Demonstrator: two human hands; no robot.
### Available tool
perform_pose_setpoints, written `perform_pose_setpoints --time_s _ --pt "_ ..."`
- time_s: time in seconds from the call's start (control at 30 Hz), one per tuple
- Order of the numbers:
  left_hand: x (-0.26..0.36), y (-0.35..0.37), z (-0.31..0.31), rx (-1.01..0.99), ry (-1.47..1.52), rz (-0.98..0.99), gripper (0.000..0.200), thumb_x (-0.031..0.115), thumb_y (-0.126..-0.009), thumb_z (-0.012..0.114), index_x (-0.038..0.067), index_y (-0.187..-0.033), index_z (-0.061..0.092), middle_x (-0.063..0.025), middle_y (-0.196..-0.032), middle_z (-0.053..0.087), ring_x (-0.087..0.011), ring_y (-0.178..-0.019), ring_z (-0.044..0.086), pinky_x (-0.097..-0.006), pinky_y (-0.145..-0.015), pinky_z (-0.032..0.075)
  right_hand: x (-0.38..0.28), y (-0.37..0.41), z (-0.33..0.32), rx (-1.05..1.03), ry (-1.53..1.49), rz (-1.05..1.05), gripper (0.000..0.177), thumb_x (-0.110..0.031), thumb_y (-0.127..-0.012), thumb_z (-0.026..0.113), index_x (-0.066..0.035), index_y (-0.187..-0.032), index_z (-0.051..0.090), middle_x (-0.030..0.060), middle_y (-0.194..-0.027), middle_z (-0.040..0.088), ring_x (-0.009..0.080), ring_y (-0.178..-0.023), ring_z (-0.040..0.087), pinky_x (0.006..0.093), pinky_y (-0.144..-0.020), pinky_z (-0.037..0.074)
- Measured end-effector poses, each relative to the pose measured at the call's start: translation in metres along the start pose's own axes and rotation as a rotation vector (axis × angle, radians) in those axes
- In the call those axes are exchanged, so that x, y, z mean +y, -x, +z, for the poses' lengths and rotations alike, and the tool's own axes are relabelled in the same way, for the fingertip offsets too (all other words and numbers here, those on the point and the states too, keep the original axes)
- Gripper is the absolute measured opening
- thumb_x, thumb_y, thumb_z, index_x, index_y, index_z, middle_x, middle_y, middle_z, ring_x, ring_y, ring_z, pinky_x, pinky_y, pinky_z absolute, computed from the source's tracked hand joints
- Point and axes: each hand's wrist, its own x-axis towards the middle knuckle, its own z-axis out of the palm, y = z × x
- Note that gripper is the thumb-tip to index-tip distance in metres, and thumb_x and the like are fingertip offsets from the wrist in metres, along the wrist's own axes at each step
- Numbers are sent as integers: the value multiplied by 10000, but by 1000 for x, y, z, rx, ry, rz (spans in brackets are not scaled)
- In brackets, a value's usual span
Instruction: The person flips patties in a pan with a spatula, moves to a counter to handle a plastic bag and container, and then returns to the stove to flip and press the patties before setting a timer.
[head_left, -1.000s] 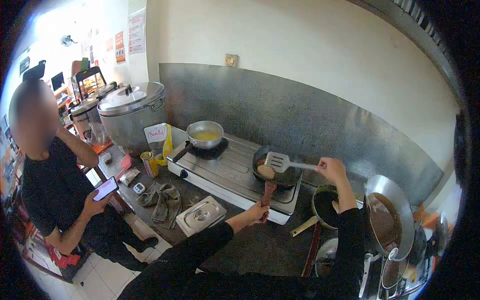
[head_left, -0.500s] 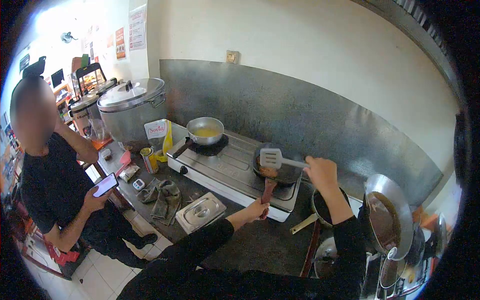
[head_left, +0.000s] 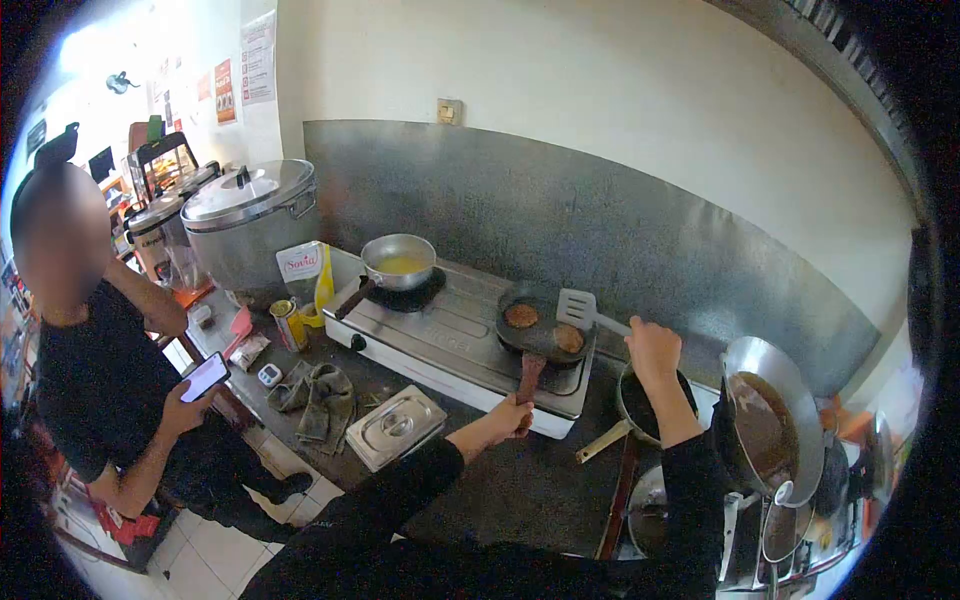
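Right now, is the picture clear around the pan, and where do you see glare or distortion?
Head view: the pan and the spatula are clear enough to make out; strong light washes out the upper left. Same head view: the top edge of the metal panel looks curved, probably from the wide lens, and the outer corners are black.

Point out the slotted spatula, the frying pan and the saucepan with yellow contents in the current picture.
Slotted spatula (head_left: 578, 308): head view, on its pale slotted blade.
Frying pan (head_left: 543, 322): head view, on its bare cooking surface near the middle.
Saucepan (head_left: 408, 281): head view, on its front outer wall.
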Motion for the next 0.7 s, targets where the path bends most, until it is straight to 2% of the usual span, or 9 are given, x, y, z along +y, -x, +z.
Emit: perform_pose_setpoints --time_s 0.17,0.43,0.53,0.63,0.7 --pt "3 5 -2 -69 -38 27 138 196 -848 439 94 -816 352 -26 -606 433 -123 -496 426 -276 -447 404 -12 12 18 -54 31 58 154 -203 -692 574 -70 -755 531 123 -638 568 292 -614 578 393 -536 446" --pt "-6 -4 -5 -34 6 14 142 205 -846 446 98 -855 353 -27 -667 460 -123 -546 468 -277 -471 428 -23 6 42 -74 -8 93 149 -198 -697 559 -60 -748 532 133 -638 573 304 -613 577 404 -518 444" --pt "-8 -1 -10 -57 142 17 162 247 -842 450 106 -867 374 -19 -693 473 -127 -593 496 -289 -520 447 -27 4 43 -110 5 89 139 -144 -755 435 -50 -787 534 127 -646 580 282 -628 592 407 -519 451" --pt "-18 6 -15 -61 260 -14 199 304 -837 447 114 -872 401 -12 -709 483 -132 -633 512 -307 -567 457 -27 4 32 -126 -18 154 130 -151 -754 458 -56 -806 531 129 -664 582 287 -639 590 397 -518 453" --pt "-23 8 -18 -50 267 -26 242 352 -836 427 115 -883 416 -12 -714 488 -138 -640 515 -319 -584 459 -23 5 29 -88 -9 181 172 -209 -729 531 -60 -813 513 129 -655 572 298 -626 579 402 -525 452"
